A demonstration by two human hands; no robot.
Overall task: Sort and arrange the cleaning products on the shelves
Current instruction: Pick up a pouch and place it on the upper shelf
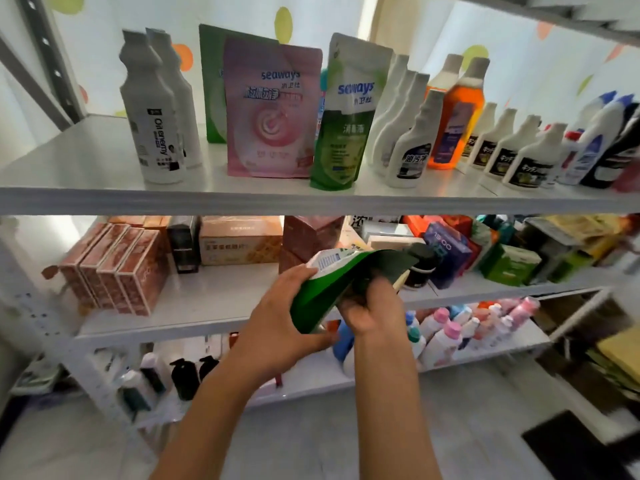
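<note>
I hold a green and white refill pouch (341, 275) tilted in front of the middle shelf. My left hand (284, 320) grips its lower left edge, and my right hand (372, 306) grips its bottom right. On the upper shelf (242, 199) stand a matching green pouch (343, 116), a pink pouch (270, 112), another green pouch (211, 84) behind the pink one, two white "Oil enemy" bottles (156, 112), several white spray-type bottles (412, 133) and an orange bottle (457, 116).
The middle shelf (214, 306) holds brown cartons (117, 265), a tan box (242, 244) and coloured boxes (450, 251) at the right. The lowest shelf carries pink-capped bottles (467, 327) and dark pump bottles (183, 375). Grey floor lies below.
</note>
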